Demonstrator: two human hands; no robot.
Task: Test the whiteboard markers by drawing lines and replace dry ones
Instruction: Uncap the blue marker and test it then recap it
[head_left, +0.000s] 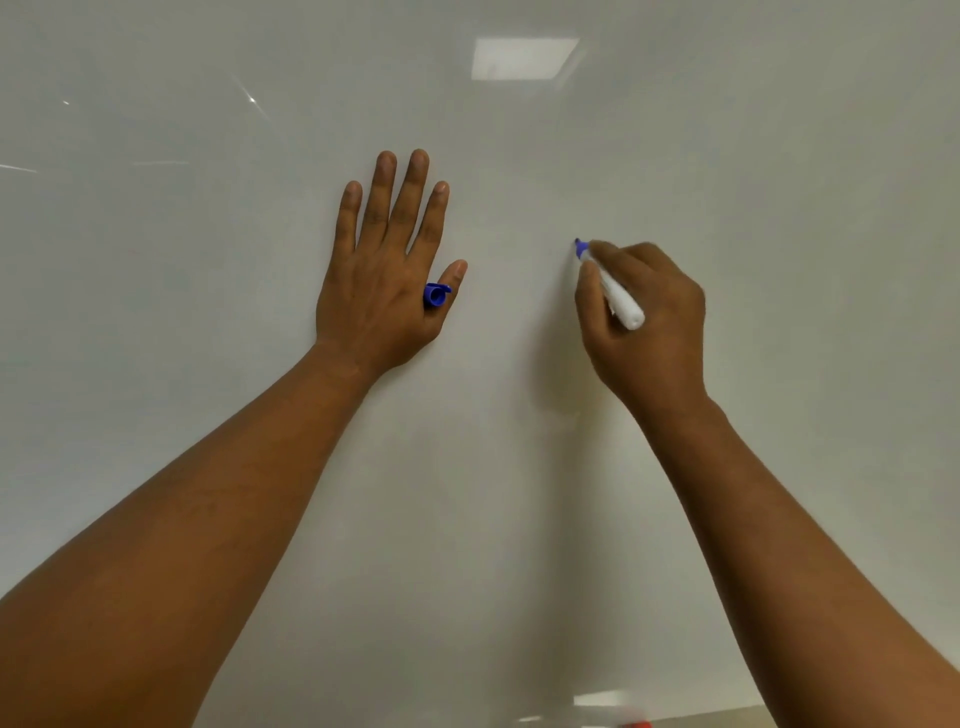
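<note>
Gripping marker (613, 291) (right hand (644, 317)), tip pointing up-left.

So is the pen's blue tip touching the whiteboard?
Cannot tell. In the head view the marker tip sits right at the whiteboard, but no gap, contact or ink line shows plainly.

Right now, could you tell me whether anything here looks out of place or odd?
Nothing is damaged or spilled. One small oddity: the blue cap is tucked between the thumb and forefinger of the left hand, flat on the whiteboard. The right hand holds the marker.
</note>
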